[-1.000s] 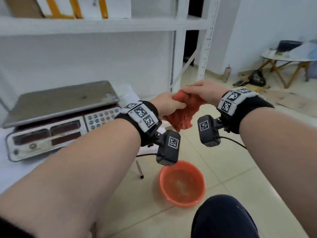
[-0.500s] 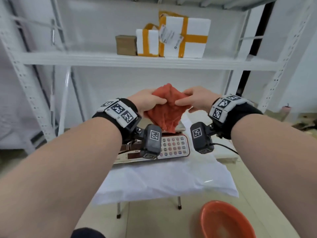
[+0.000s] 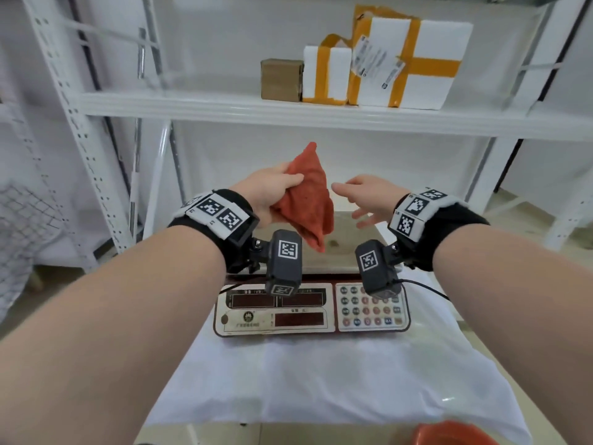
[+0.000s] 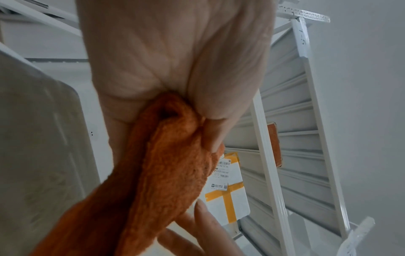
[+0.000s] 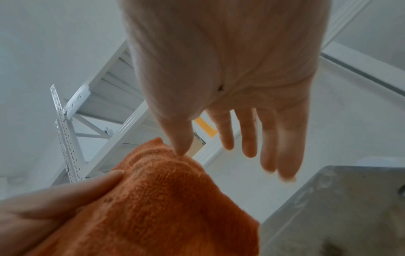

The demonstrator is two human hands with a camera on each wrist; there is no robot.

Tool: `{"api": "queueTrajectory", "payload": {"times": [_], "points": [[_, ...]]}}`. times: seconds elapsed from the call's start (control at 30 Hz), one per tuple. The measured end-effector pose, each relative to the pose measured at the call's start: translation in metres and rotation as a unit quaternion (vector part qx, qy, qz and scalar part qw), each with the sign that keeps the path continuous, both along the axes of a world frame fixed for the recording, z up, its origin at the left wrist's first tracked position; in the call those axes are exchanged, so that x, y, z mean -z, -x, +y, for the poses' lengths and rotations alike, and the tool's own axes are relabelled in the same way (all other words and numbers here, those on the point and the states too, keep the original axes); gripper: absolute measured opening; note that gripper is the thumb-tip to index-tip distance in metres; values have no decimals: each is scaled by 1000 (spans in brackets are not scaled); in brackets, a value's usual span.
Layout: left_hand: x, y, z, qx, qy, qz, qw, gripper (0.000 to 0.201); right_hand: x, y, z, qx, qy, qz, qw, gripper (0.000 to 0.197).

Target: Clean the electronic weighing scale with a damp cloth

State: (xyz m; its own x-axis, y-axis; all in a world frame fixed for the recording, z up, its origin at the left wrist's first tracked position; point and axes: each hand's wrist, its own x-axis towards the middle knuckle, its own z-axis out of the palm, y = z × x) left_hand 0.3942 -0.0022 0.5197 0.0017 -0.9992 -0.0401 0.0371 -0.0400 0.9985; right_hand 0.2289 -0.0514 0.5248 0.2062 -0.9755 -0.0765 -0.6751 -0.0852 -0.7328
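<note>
Orange cloth (image 3: 306,200) hangs over scale (image 3: 340,242), head view only.

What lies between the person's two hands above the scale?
The orange cloth: the left hand grips it, while the right hand is open beside it. The head view shows this.

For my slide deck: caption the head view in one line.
Left hand grips an orange cloth above the electronic weighing scale; right hand open beside it.

Black wristbands (image 3: 224,220) (checkered white tags)
</note>
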Motion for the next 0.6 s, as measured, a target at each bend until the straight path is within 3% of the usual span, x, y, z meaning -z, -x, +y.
{"api": "queueTrajectory", "payload": {"times": [0.17, 0.23, 0.3, 0.4, 0.5, 0.6], "points": [[-15, -7, 18, -2, 1, 44, 999, 30, -6, -14, 13, -41, -77, -86, 992, 62], [-20, -7, 31, -11, -9, 58, 998, 26, -8, -21, 24, -37, 0, -74, 997, 63], [-22, -9, 42, -41, -30, 58, 997, 23, -9, -29, 39, -38, 115, -66, 990, 52], [-22, -16, 55, -29, -75, 51, 995, 17, -7, -39, 66, -138, 75, -92, 983, 30], [-22, -22, 66, -5, -117, 93, 989, 29, -3, -43, 87, -206, 35, -65, 976, 31], [-26, -26, 73, 36, -107, 129, 985, 53, -6, -40, 94, -192, 45, -93, 976, 25]]}}
